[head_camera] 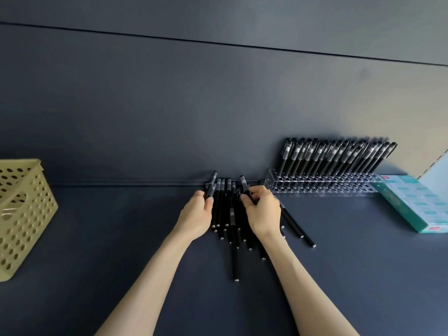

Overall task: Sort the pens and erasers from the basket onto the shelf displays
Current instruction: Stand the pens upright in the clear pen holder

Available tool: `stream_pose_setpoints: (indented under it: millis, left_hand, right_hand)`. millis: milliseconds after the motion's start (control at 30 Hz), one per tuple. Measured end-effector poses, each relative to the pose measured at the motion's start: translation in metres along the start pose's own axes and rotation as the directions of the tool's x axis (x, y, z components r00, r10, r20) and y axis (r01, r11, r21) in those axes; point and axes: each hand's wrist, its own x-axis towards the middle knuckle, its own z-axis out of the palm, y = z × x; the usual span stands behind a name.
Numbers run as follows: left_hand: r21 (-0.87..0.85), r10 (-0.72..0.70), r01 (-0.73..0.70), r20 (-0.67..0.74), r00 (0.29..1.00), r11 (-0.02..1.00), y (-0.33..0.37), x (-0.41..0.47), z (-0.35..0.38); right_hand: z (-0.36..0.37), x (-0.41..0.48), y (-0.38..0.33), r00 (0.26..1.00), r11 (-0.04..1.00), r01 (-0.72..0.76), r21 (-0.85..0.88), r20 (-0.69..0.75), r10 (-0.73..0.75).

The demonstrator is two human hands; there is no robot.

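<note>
Across the dark blue shelf [97, 238], everything sits close to the back wall [218, 105], within easy reach of both arms. At the far left stands the perforated yellow basket [26, 214], set aside and well apart from the work; what it holds cannot be made out. On the right, a teal box [412, 204] lies angled beside the clear rack [320, 187], whose rear holes carry a leaning row of black pens [339, 156], while the front holes look vacant, likely waiting for more.

Between basket and rack lies the loose pile of pens [232, 221], spread flat with caps toward the wall, probably tipped out so single pens can be picked off easily. The left hand [197, 214] has its fingers closed round one pen [211, 185], lifted cap-up at the pile's left edge. The right hand [264, 212] pinches another pen [244, 186] near its cap, also raised, on the side nearest the rack. Holding each upright by the upper end suits dropping it point-down into a hole. No erasers can be told apart.
</note>
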Motion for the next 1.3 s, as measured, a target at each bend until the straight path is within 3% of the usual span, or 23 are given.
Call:
stream_pose_setpoints:
  millis: [233,433,633,800,1033,1167,1300]
  left_hand:
    - [-0.347,0.088,-0.097,-0.043,0.995,0.933,0.022,-0.008,0.004]
    - [-0.345,0.155,-0.163,-0.051,0.987,0.924,0.059,-0.015,0.029]
    - [-0.446,0.172,-0.131,0.053,0.984,0.885,0.109,-0.026,0.086]
    - [-0.583,0.102,-0.027,0.096,0.99,0.812,0.152,-0.037,0.155]
    - [-0.576,0.049,0.03,0.12,0.992,0.817,0.192,-0.048,0.217]
    - [-0.542,0.045,0.012,0.093,0.995,0.84,0.204,-0.041,0.231]
    - [-0.578,0.038,-0.003,0.048,0.998,0.816,0.206,-0.033,0.241]
  right_hand:
    - [-0.027,0.002,-0.005,0.999,0.923,0.039,0.382,-0.008,-0.039]
    - [-0.069,0.01,0.009,0.998,0.745,-0.015,0.667,0.06,-0.034]
    - [-0.128,0.022,0.041,0.99,0.643,-0.013,0.766,0.101,-0.1]
    - [-0.185,0.042,0.089,0.985,0.617,0.026,0.787,0.086,-0.151]
    - [-0.239,0.064,0.13,0.972,0.615,0.044,0.788,0.108,-0.208]
    - [-0.255,0.084,0.142,0.97,0.748,0.179,0.639,0.014,-0.244]
    - [-0.259,0.101,0.143,0.955,0.808,0.283,0.517,-0.073,-0.288]
